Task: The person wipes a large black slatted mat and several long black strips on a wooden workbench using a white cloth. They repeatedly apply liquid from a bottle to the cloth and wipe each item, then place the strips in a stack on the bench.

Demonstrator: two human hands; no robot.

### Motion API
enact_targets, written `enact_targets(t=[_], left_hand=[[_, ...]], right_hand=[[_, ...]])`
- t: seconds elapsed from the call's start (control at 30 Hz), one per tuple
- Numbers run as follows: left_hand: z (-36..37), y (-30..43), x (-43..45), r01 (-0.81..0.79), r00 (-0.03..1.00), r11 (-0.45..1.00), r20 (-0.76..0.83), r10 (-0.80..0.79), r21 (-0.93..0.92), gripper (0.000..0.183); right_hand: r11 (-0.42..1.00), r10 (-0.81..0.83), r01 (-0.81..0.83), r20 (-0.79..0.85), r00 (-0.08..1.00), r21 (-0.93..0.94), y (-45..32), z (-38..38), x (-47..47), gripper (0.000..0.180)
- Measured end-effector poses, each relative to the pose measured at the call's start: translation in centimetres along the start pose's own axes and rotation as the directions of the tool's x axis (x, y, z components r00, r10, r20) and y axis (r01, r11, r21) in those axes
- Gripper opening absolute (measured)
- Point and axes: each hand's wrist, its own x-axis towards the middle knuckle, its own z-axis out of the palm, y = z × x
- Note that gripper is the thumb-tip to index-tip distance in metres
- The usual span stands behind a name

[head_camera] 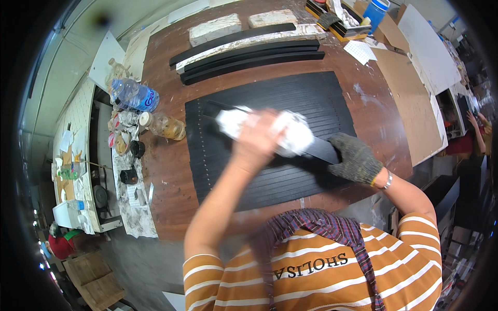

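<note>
My bare left hand point(260, 136) presses on a white cloth point(297, 134), wrapped over a long black piece whose flat end point(325, 151) shows at the right. Fingers and cloth are blurred. A grey knitted glove covers my right hand point(354, 157), which grips that end of the piece. The piece lies slantwise above a large black slatted panel point(249, 194) with rows of small dots near its side edges. Whether the piece touches the panel cannot be told.
Black strips point(253, 58) and white-stained blocks point(216, 29) lie at the far side of the brown table point(171, 210). Bottles point(167, 126) and small black cups point(129, 177) stand at the left. A tray point(346, 33) stands far right, cardboard point(412, 105) nearer. Another person point(476, 134) is at right.
</note>
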Motion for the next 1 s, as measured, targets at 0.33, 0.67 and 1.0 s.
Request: enact_targets(t=[0.33, 0.67, 1.0], left_hand=[[-4.8, 2.7, 1.6, 0.552, 0.818, 0.732, 0.088, -0.569, -0.4, 0.062], [-5.2, -10.0, -2.6, 0.737, 0.498, 0.395, 0.046, -0.866, -0.548, 0.026], [-3.9, 9.8, 9.4, 0.157, 0.679, -0.44, 0.42, -0.602, -0.884, 0.047]], right_hand=[[0.982, 0.181, -0.165, -0.226, 0.957, 0.087, 1.2, 2.5, -6.3, 0.056], [0.985, 0.139, -0.116, -0.183, 0.973, 0.13, -0.9, 2.7, -10.9, 0.042], [0.935, 0.008, 0.235, -0.679, 0.734, 0.265, -6.3, 2.6, -0.3, 0.078]])
